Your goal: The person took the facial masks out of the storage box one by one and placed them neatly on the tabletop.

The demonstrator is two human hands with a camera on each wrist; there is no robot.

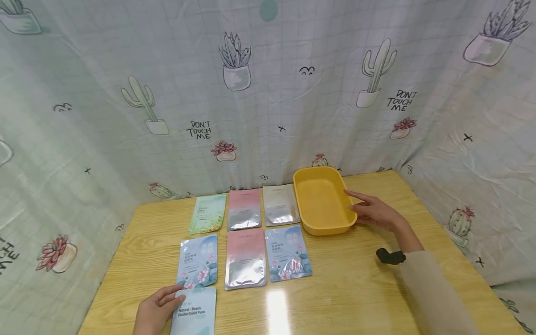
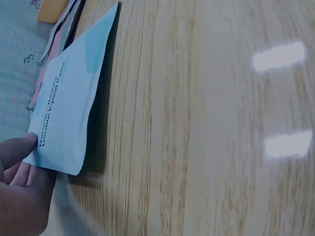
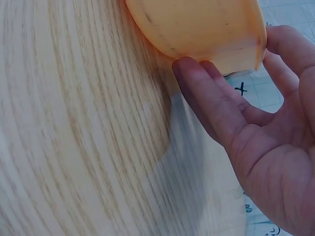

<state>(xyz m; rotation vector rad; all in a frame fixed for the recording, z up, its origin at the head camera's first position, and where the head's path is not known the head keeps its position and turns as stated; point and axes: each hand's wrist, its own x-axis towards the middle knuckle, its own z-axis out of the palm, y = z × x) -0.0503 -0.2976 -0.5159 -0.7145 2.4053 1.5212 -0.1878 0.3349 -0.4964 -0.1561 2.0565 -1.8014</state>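
Observation:
My left hand (image 1: 157, 309) pinches the left edge of a pale blue eyelid paste packet (image 1: 194, 309), thumb on its printed face and fingers beneath. In the left wrist view that packet (image 2: 69, 98) is tilted, with its near edge above the wood. Its top end overlaps a blue lotus-print packet (image 1: 197, 260) in the head view. At the back right, my right hand (image 1: 378, 213) touches the right side of a yellow tray (image 1: 324, 230) with extended fingers. The right wrist view shows the fingertips (image 3: 187, 66) against the tray's outer wall (image 3: 206, 29).
Left of the tray lie a green packet (image 1: 208, 214), a pink-silver packet (image 1: 244, 209) and a white-silver packet (image 1: 280, 204). In front are another pink-silver packet (image 1: 245, 258) and a lotus-print packet (image 1: 289, 253). A printed curtain (image 1: 268, 107) hangs behind the wooden table (image 1: 343, 288).

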